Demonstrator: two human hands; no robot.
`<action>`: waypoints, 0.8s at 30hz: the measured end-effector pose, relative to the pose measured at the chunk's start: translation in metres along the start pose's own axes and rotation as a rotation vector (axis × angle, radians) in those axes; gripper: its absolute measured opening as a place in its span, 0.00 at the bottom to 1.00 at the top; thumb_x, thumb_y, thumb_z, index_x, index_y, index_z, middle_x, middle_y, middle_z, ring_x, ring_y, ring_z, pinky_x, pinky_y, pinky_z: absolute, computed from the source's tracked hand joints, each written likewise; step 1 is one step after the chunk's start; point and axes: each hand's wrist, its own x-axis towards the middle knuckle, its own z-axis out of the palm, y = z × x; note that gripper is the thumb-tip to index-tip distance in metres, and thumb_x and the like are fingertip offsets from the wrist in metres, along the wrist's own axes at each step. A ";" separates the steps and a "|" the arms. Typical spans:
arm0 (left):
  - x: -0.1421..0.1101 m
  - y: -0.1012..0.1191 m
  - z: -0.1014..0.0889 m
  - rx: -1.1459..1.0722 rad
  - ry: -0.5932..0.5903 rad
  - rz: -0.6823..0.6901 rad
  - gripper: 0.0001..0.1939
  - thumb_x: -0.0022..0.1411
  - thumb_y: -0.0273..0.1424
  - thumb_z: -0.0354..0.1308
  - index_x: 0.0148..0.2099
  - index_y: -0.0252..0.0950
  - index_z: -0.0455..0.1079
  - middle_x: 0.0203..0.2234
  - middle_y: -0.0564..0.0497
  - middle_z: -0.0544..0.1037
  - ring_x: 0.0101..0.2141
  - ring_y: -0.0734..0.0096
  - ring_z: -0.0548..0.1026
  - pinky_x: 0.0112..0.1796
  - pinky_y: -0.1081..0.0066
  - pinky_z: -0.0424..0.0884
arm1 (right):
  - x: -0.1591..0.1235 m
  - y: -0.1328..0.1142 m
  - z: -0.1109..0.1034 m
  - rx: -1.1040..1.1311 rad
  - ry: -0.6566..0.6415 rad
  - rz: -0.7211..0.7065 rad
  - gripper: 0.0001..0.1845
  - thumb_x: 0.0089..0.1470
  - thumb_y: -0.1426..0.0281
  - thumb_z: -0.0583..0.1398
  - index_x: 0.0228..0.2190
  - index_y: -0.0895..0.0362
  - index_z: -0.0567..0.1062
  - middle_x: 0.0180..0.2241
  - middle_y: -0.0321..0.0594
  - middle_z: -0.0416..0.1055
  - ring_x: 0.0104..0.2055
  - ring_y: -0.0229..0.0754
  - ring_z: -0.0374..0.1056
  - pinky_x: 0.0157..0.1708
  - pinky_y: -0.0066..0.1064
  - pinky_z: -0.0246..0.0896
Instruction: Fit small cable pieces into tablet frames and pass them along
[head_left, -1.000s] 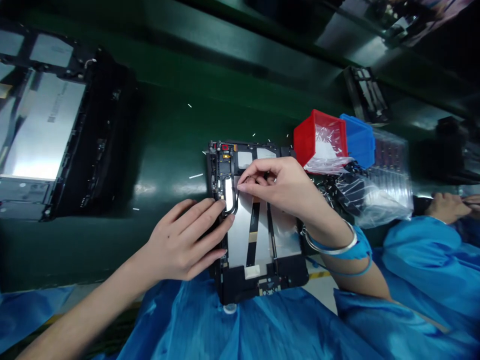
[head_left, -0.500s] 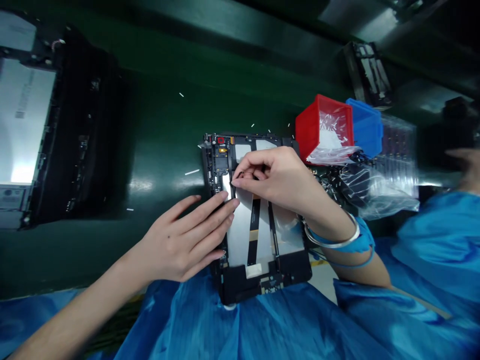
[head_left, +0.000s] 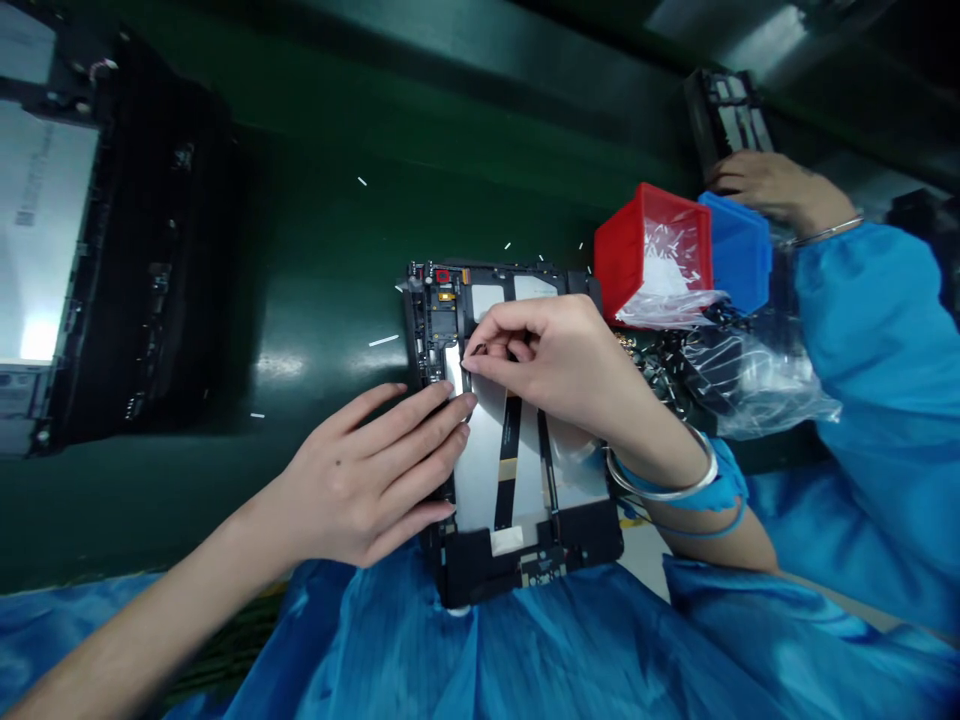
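An opened tablet lies before me at the bench edge, its silver battery, a black flex cable and circuit parts exposed. My left hand rests with fingers stretched over the tablet's left side, fingertips touching near the battery's left edge. Above those fingertips, my right hand is closed in a pinch at a thin dark strip along the upper left of the battery. Whatever sits between thumb and forefinger is too small to make out. The right hand covers part of the tablet's upper middle.
Right of the tablet stand a red bin with small white pieces and a blue bin. Clear plastic bags lie below them. A stack of tablets is at left. A co-worker's hand reaches toward another stack.
The co-worker's arm has come in from the right edge to the far stack, over the blue bin's side. My two hands and the tablet have barely moved.
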 end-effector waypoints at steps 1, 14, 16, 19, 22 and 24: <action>0.002 -0.001 -0.001 0.000 -0.004 0.000 0.21 0.65 0.37 0.52 0.53 0.26 0.69 0.53 0.36 0.73 0.54 0.47 0.70 0.49 0.52 0.71 | -0.001 -0.001 0.001 -0.019 0.012 -0.003 0.05 0.48 0.77 0.63 0.23 0.57 0.75 0.19 0.30 0.67 0.24 0.32 0.60 0.27 0.28 0.51; 0.024 0.005 0.003 0.063 0.109 -0.228 0.23 0.63 0.31 0.54 0.60 0.35 0.61 0.53 0.40 0.73 0.54 0.49 0.71 0.49 0.54 0.70 | -0.091 0.026 -0.028 -0.061 0.522 0.112 0.02 0.54 0.70 0.62 0.31 0.52 0.76 0.23 0.32 0.71 0.22 0.35 0.61 0.22 0.29 0.56; 0.018 0.017 0.003 0.007 0.191 -0.321 0.25 0.62 0.28 0.55 0.61 0.37 0.60 0.54 0.41 0.72 0.53 0.50 0.70 0.49 0.55 0.69 | -0.112 0.030 -0.025 -0.070 0.420 0.046 0.02 0.54 0.71 0.62 0.29 0.53 0.76 0.23 0.33 0.72 0.22 0.34 0.62 0.23 0.28 0.58; 0.006 0.038 0.001 -0.074 0.264 -0.610 0.18 0.63 0.29 0.54 0.56 0.39 0.65 0.46 0.44 0.75 0.46 0.56 0.74 0.47 0.58 0.70 | -0.131 0.028 -0.017 -0.146 0.197 -0.126 0.02 0.55 0.72 0.61 0.31 0.56 0.75 0.24 0.35 0.72 0.26 0.36 0.65 0.26 0.29 0.61; -0.003 0.059 -0.002 -0.205 0.199 -0.912 0.17 0.64 0.38 0.53 0.54 0.40 0.66 0.33 0.50 0.76 0.32 0.64 0.76 0.31 0.68 0.72 | -0.133 0.023 -0.012 -0.321 0.087 -0.193 0.06 0.55 0.75 0.58 0.26 0.58 0.73 0.24 0.38 0.72 0.28 0.38 0.66 0.26 0.30 0.59; -0.006 0.070 -0.004 -0.349 0.115 -1.007 0.22 0.64 0.42 0.53 0.57 0.40 0.63 0.27 0.53 0.76 0.24 0.68 0.75 0.22 0.73 0.68 | -0.129 0.024 -0.017 -0.383 0.058 -0.207 0.09 0.54 0.76 0.57 0.23 0.57 0.72 0.23 0.37 0.71 0.26 0.37 0.64 0.24 0.29 0.56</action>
